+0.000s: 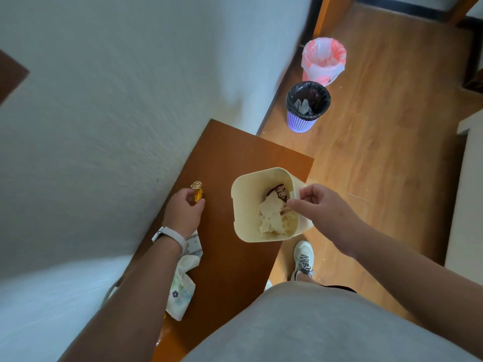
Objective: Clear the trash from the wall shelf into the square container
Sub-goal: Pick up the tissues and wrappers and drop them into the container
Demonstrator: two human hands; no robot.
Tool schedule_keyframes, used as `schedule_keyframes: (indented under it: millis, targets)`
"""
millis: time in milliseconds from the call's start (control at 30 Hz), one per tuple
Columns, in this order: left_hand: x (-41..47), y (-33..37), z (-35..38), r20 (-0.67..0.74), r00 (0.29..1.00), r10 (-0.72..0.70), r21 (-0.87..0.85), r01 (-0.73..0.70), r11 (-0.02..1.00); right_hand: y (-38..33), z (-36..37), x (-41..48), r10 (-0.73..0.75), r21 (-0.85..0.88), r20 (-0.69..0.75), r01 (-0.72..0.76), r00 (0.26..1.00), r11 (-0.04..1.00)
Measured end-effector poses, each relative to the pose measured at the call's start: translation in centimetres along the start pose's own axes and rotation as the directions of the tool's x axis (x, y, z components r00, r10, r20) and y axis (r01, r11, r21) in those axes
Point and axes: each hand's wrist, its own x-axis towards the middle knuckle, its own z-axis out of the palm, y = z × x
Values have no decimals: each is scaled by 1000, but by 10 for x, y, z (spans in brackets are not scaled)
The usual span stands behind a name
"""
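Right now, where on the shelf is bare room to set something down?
Bare wood lies at the far end of the shelf, between the wall and the square container. A narrower strip runs between the container and the left hand. The wall side is crowded: gold wrapper, floral tissue pack.

On the wooden floor beside the white wall stands a purple basket lined with a black bag, just beyond it a bin lined with a pink-and-white bag, and nearer a white sneaker.
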Motion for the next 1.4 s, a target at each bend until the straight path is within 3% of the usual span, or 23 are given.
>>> schedule_keyframes:
  millis: [133, 267, 400, 500, 600, 700, 833, 967, 1133, 1267, 1400]
  targets:
    - [-34, 38, -10, -83, 985, 149, -183, -162, 970, -3, -1, -3, -2, -7, 14, 3, 1000, 1000]
    - [-76, 73, -18, -150, 924, 352, -185, -376, 908, -2, -5, -12, -22, 12, 16, 22, 1000, 1000]
    - [-105, 98, -14, 76, 825, 559, -56, -556, 829, -1, -12, -25, -64, 31, 7, 64, 998, 997]
    - [-115, 114, -6, 265, 809, 526, 59, -558, 828, 3, -16, -36, -73, 46, 13, 72, 997, 996]
    - [-123, 123, 2, 318, 818, 479, 80, -527, 846, 11, -20, -47, -76, 69, 15, 74, 997, 995]
    - [-138, 116, 3, 250, 732, 634, 181, -679, 712, 21, -20, -57, -104, 120, -9, 104, 995, 987]
    - [-156, 90, -9, 64, 661, 748, 91, -750, 655, 30, -11, -67, -91, 155, -19, 93, 996, 984]
    - [-168, 45, -20, -140, 792, 594, 31, -596, 802, 44, 6, -75, -81, 180, 3, 79, 997, 980]
    - [-168, -27, -20, -179, 957, 229, 28, -227, 973, 56, 27, -88, -93, 165, 23, 88, 995, 982]
    - [-160, -67, -26, -179, 984, -25, 12, 28, 1000, 58, 36, -97, -103, 122, 23, 100, 994, 987]
    - [-147, -87, -25, -155, 981, -119, -36, 115, 993, 57, 43, -108, -100, 111, 10, 98, 995, 989]
